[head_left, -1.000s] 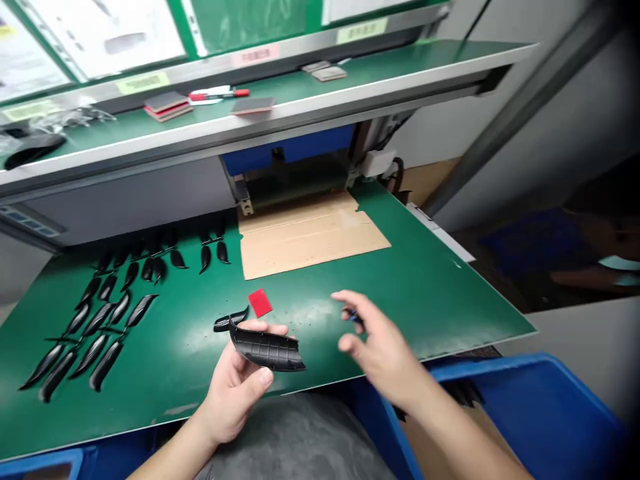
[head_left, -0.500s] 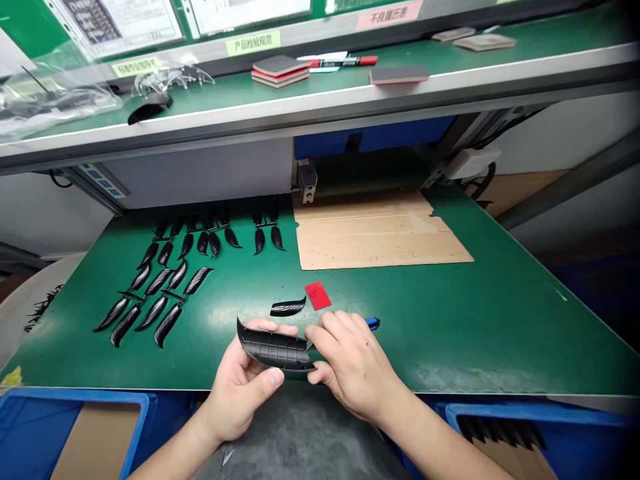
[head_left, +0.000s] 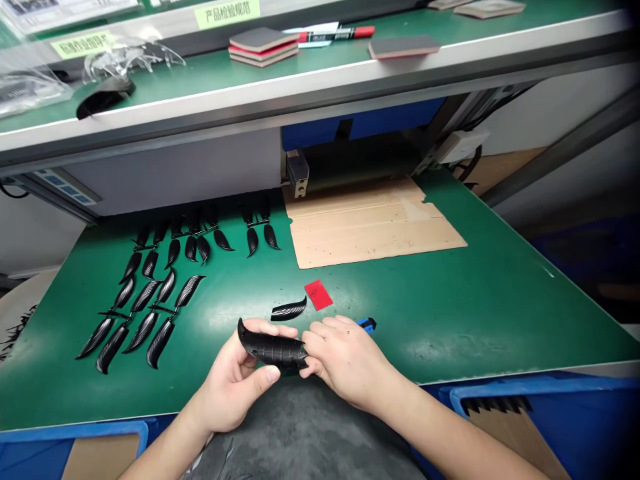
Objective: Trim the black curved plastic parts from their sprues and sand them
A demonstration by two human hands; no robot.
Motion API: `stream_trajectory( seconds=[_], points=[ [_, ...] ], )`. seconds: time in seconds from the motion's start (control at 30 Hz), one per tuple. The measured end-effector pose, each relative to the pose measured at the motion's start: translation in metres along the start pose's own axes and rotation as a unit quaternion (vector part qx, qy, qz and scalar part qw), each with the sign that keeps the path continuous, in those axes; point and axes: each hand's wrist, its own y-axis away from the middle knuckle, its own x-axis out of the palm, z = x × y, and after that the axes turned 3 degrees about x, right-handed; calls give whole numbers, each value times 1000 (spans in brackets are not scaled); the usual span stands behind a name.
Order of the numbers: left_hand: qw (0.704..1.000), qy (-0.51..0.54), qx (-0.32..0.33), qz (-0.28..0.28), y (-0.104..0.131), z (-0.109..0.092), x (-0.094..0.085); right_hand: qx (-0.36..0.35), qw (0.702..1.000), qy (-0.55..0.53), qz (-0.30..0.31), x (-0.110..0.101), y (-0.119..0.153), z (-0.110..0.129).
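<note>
My left hand is closed around a curved black plastic part, its ribbed hollow side facing up and its pointed tip at the left. At the part's right end my right hand is closed, with thumb and fingertips right at the edge. The blue end of what looks like a utility knife sticks out behind that hand; the blade is hidden. Just beyond my hands lie a smaller glossy black piece and a red square pad.
Several black leaf-shaped parts on sprues lie at the left of the green table. Flat cardboard is at the back. Above runs a shelf with abrasive-looking pads and a marker. Blue bins stand below the front edge.
The camera view has shifted and tilted slightly. The black part has turned a little in my left hand, and my right hand's fingers have closed in nearer its right end.
</note>
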Motion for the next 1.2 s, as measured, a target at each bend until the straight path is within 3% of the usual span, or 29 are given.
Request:
stream_trajectory(
  seconds=[0.1, 0.27, 0.4, 0.57, 0.7, 0.8, 0.93, 1.03, 1.1, 1.13, 1.2],
  points=[
    [1000, 25, -7, -4, -8, 5, 2, -1, 994, -111, 7, 1, 0, -8],
    [986, 160, -3, -53, -20, 16, 16, 63, 947, -304, -77, 3, -2, -10],
    [976, 202, -9, -85, -24, 22, 29, 71, 933, -337, -100, 6, -2, -8],
    [972, 220, -4, -84, -25, 22, 34, 74, 942, -305, -116, 10, -3, -9],
    [973, 211, 5, -88, -26, 22, 32, 62, 939, -326, -91, 14, -5, -13],
    [976, 196, 7, -94, -24, 23, 30, 33, 918, -394, -38, 13, -7, -19],
    [977, 175, 8, -123, -23, 25, 25, 16, 842, -531, 95, 6, -6, -32],
    [964, 200, -22, -176, -27, 24, 18, 53, 791, -600, 107, 3, 1, -50],
    [939, 263, -71, -210, -31, 23, 11, 79, 759, -640, 93, 4, 6, -65],
    [924, 297, -99, -222, -33, 23, 8, 100, 756, -641, 84, 6, 8, -73],
    [903, 333, -148, -228, -38, 26, 2, 161, 804, -569, 56, 11, 12, -84]
  ],
)
